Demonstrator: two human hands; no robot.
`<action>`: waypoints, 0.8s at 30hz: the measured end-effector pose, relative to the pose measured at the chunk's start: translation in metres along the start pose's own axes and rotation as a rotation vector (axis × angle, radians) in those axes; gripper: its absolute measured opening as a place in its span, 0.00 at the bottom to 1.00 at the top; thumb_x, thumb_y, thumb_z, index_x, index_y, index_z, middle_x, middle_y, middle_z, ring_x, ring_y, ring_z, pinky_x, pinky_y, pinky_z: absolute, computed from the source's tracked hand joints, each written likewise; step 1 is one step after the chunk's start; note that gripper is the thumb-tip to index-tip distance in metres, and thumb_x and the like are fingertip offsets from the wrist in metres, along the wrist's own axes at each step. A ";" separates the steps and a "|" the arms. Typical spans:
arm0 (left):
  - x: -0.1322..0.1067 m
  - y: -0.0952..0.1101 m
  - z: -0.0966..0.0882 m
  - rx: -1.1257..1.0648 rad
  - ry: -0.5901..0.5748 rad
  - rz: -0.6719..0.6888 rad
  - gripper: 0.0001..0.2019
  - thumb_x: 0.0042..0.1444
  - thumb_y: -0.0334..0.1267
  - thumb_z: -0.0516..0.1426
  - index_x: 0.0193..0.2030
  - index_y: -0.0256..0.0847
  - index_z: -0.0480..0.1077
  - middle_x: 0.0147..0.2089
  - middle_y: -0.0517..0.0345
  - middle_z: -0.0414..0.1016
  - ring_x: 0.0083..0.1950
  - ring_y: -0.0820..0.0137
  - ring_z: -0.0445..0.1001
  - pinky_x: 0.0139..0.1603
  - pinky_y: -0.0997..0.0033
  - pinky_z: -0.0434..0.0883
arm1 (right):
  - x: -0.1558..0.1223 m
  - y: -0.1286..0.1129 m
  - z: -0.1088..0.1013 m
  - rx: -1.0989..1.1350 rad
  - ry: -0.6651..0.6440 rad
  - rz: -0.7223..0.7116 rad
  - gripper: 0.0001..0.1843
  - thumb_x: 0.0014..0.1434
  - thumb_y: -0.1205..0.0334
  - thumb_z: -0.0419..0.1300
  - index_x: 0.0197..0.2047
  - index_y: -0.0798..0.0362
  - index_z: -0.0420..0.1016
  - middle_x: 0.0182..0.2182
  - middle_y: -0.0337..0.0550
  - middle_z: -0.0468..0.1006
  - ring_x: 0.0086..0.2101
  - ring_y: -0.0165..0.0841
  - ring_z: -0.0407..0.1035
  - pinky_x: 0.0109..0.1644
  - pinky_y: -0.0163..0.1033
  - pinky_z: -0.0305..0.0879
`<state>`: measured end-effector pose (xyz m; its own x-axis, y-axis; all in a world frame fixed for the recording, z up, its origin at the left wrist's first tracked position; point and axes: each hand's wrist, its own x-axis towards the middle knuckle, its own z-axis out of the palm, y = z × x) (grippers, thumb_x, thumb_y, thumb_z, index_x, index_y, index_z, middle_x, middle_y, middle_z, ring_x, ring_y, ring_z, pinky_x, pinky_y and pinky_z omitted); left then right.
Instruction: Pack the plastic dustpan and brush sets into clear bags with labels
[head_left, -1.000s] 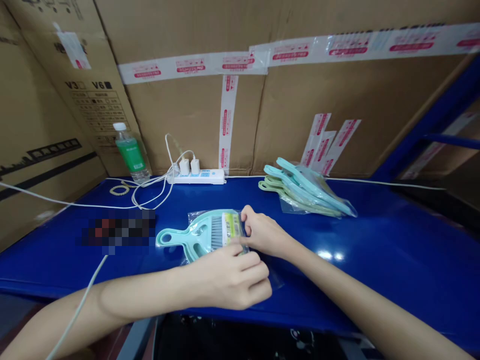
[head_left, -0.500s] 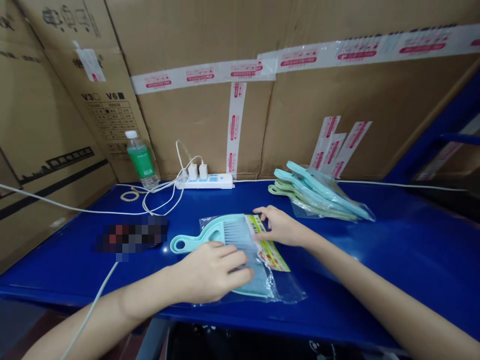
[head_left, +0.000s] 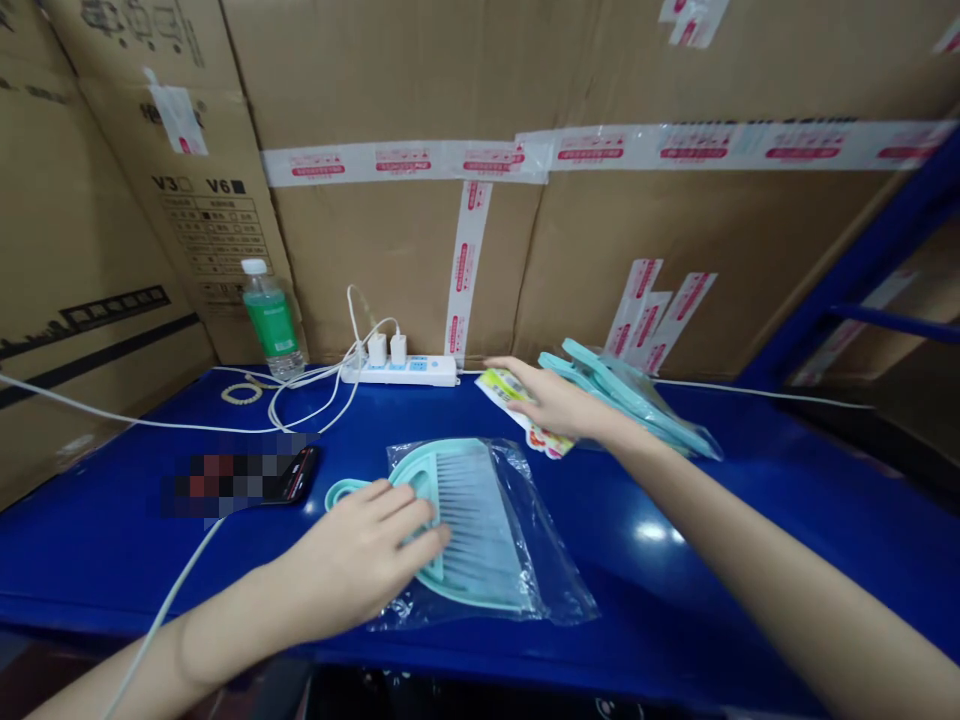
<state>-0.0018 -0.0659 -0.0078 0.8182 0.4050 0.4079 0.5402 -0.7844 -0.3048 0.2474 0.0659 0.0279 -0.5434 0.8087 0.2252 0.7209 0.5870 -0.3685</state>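
Observation:
A light-blue dustpan and brush set (head_left: 476, 525) lies on the blue table inside a clear plastic bag (head_left: 559, 575). My left hand (head_left: 371, 545) rests on it near the handle, fingers curled over the brush's edge. Part of the handle is hidden beneath that hand. Farther back and to the right, my right hand (head_left: 551, 395) pinches a yellow-green printed label card (head_left: 551, 442), held clear of the bag. Behind the right hand and forearm, more bagged light-blue dustpan sets (head_left: 622, 395) lie in a pile.
A white power strip (head_left: 405, 371) with chargers and cables stands at the back beside a green-labelled bottle (head_left: 274, 325). At left lies a phone (head_left: 300, 478), partly blurred out, with a cable. Cardboard sheets (head_left: 375, 250) wall the table's back and left.
My right hand has moved up and away, lifting the label card off the bagged dustpan set. My left hand has slid left toward the handle. The view has shifted slightly.

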 end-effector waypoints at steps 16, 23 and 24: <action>-0.033 -0.026 0.000 -0.191 -0.242 -0.330 0.23 0.57 0.27 0.49 0.61 0.35 0.56 0.55 0.46 0.70 0.54 0.61 0.70 0.54 0.58 0.70 | 0.088 -0.033 0.057 0.036 -0.062 -0.144 0.22 0.48 0.73 0.65 0.49 0.59 0.72 0.47 0.54 0.70 0.51 0.43 0.63 0.53 0.46 0.59; -0.023 -0.026 0.016 -0.146 -0.237 -0.271 0.23 0.60 0.24 0.45 0.62 0.39 0.57 0.41 0.53 0.70 0.40 0.67 0.70 0.42 0.66 0.72 | -0.003 -0.029 0.036 0.241 -0.049 0.042 0.05 0.58 0.71 0.51 0.33 0.53 0.65 0.23 0.36 0.70 0.26 0.31 0.69 0.33 0.38 0.65; -0.023 -0.027 0.017 -0.141 -0.223 -0.279 0.23 0.60 0.24 0.44 0.62 0.40 0.58 0.40 0.53 0.69 0.39 0.67 0.70 0.42 0.66 0.72 | -0.018 -0.026 0.035 0.316 -0.072 0.105 0.04 0.59 0.69 0.51 0.32 0.52 0.62 0.21 0.34 0.69 0.23 0.30 0.68 0.30 0.37 0.64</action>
<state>-0.0322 -0.0465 -0.0238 0.6747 0.6921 0.2564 0.7285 -0.6804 -0.0804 0.2234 0.0346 0.0021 -0.5108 0.8525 0.1108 0.6114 0.4509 -0.6503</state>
